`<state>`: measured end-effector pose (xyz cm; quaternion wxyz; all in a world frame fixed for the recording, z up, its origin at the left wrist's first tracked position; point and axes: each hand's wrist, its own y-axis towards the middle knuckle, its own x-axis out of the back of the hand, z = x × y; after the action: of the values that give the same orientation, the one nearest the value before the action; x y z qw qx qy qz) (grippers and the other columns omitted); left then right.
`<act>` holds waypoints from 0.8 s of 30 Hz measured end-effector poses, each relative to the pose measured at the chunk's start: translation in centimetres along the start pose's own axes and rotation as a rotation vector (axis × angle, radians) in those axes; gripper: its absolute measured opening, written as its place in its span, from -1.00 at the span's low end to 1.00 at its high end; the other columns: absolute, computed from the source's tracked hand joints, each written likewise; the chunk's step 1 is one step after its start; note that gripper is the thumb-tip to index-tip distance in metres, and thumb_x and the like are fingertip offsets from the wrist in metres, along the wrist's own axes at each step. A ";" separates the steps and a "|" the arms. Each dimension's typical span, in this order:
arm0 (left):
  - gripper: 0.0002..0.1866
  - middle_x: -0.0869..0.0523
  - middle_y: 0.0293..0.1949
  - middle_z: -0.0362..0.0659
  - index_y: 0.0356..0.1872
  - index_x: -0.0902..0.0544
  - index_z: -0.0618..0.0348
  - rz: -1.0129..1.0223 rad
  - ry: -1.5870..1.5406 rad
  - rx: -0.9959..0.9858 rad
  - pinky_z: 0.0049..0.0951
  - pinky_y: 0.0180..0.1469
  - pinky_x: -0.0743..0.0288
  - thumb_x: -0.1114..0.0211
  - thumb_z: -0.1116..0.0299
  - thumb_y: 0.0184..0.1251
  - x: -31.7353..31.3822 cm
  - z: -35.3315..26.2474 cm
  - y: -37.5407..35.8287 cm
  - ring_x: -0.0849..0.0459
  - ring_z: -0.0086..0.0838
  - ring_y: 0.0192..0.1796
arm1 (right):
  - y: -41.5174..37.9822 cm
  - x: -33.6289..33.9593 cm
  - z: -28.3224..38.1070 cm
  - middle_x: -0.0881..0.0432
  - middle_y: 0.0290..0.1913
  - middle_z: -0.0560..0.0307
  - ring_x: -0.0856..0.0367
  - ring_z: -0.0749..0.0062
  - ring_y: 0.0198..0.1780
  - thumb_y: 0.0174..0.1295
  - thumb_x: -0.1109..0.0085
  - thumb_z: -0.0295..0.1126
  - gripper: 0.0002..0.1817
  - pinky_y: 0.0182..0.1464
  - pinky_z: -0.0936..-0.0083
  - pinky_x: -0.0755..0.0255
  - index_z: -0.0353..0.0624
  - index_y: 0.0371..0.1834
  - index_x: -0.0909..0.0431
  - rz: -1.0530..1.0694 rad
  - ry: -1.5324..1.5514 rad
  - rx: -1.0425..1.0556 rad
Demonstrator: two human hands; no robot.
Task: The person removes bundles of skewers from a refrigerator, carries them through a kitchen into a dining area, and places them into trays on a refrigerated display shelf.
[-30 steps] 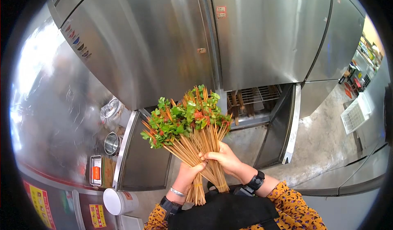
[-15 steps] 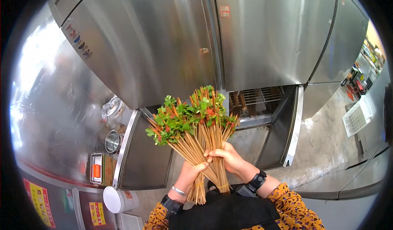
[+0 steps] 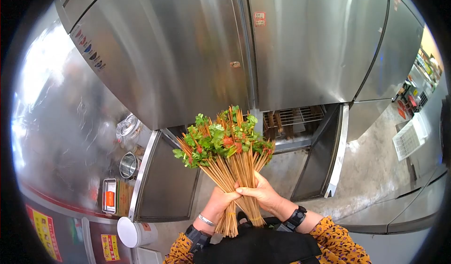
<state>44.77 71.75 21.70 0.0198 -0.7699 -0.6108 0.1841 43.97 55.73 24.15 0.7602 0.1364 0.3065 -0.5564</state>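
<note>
I hold two bundles of wooden skewers (image 3: 225, 170) tipped with green leaves and red bits, fanned upward in front of me. My left hand (image 3: 219, 203) grips the left bundle low on its sticks. My right hand (image 3: 261, 194) wraps the right bundle beside it, the two bundles touching. Both stand before a stainless steel fridge (image 3: 197, 57) whose lower doors hang open.
The open lower compartment shows a wire rack (image 3: 295, 116) with more skewers. Its door (image 3: 323, 156) swings out to the right; another door (image 3: 162, 179) stands to the left. Metal cups (image 3: 128, 164), a small tray (image 3: 109, 196) and a white tub (image 3: 132, 231) lie at left. A white crate (image 3: 408, 139) sits far right.
Both hands and the skewer bundles have drifted slightly lower and to the right in view; the grip on them is unchanged.
</note>
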 end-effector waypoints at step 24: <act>-0.56 -0.65 -0.06 -0.14 0.03 -0.55 0.29 -0.001 0.112 0.010 -0.46 -0.02 -0.52 -0.33 0.54 0.04 1.1 -0.4 0.5 -0.63 -0.45 -0.08 | 1.5 -0.7 -2.0 -0.58 -0.07 0.15 -0.56 0.50 -0.07 0.10 -0.19 -0.58 -0.66 0.03 0.51 -0.44 -0.28 -0.02 -0.45 -0.086 0.099 -0.014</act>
<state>45.58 72.72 21.63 0.0581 -0.7784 -0.6083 0.1437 44.62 57.87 22.86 0.7205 0.1450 0.3533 -0.5789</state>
